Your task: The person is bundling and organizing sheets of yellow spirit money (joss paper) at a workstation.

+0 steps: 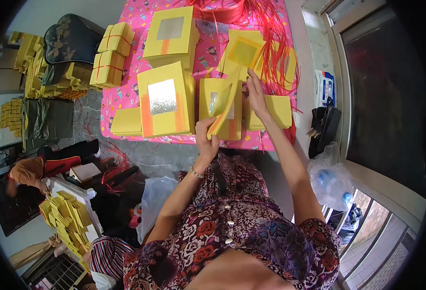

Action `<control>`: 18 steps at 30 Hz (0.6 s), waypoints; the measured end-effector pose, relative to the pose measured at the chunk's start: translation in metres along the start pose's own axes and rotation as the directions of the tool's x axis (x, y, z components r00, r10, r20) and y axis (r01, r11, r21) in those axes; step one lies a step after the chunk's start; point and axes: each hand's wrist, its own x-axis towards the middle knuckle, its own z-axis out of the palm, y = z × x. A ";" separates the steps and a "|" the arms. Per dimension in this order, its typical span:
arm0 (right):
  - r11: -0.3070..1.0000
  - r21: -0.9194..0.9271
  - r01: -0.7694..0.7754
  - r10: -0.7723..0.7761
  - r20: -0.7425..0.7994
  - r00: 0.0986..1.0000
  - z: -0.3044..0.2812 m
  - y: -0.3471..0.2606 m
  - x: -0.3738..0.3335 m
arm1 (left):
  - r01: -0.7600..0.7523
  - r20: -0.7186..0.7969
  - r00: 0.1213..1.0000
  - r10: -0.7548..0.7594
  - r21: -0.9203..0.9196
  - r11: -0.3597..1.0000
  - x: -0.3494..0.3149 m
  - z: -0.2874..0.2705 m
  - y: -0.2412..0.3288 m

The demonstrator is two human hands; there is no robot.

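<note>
A thin bundle of yellow joss paper sheets is tilted up on edge over the near side of the table. My left hand pinches its lower end. At the upper end, my right hand has its fingers against the edge, the thumb partly hidden. Beneath lies another stack of joss paper with a silver foil patch. Left of it, a taller stack shows a large silver square over an orange stripe. A low yellow stack lies beside my right wrist.
Red plastic strips trail over the far right of the pink patterned table cover. Tied yellow bundles stand at the left edge, near a dark chair back. Another person handles yellow paper at lower left. A clear plastic bag hangs right.
</note>
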 end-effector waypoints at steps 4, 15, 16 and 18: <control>0.983 0.126 -0.135 0.123 0.093 0.988 0.010 0.001 0.030 | 0.123 -0.078 0.988 -0.136 -0.158 0.980 -0.011 0.007 -0.003; 0.881 0.367 -0.298 0.139 0.403 0.905 0.015 0.019 0.030 | 0.356 -0.093 0.913 -0.396 -0.290 0.888 -0.048 0.017 -0.032; 0.883 0.332 -0.331 0.206 0.359 0.910 0.016 0.026 0.028 | 0.345 -0.133 0.907 -0.400 -0.310 0.886 -0.051 0.021 -0.035; 0.879 0.298 -0.372 0.274 0.321 0.906 0.016 0.028 0.026 | 0.339 -0.178 0.895 -0.410 -0.326 0.882 -0.055 0.021 -0.039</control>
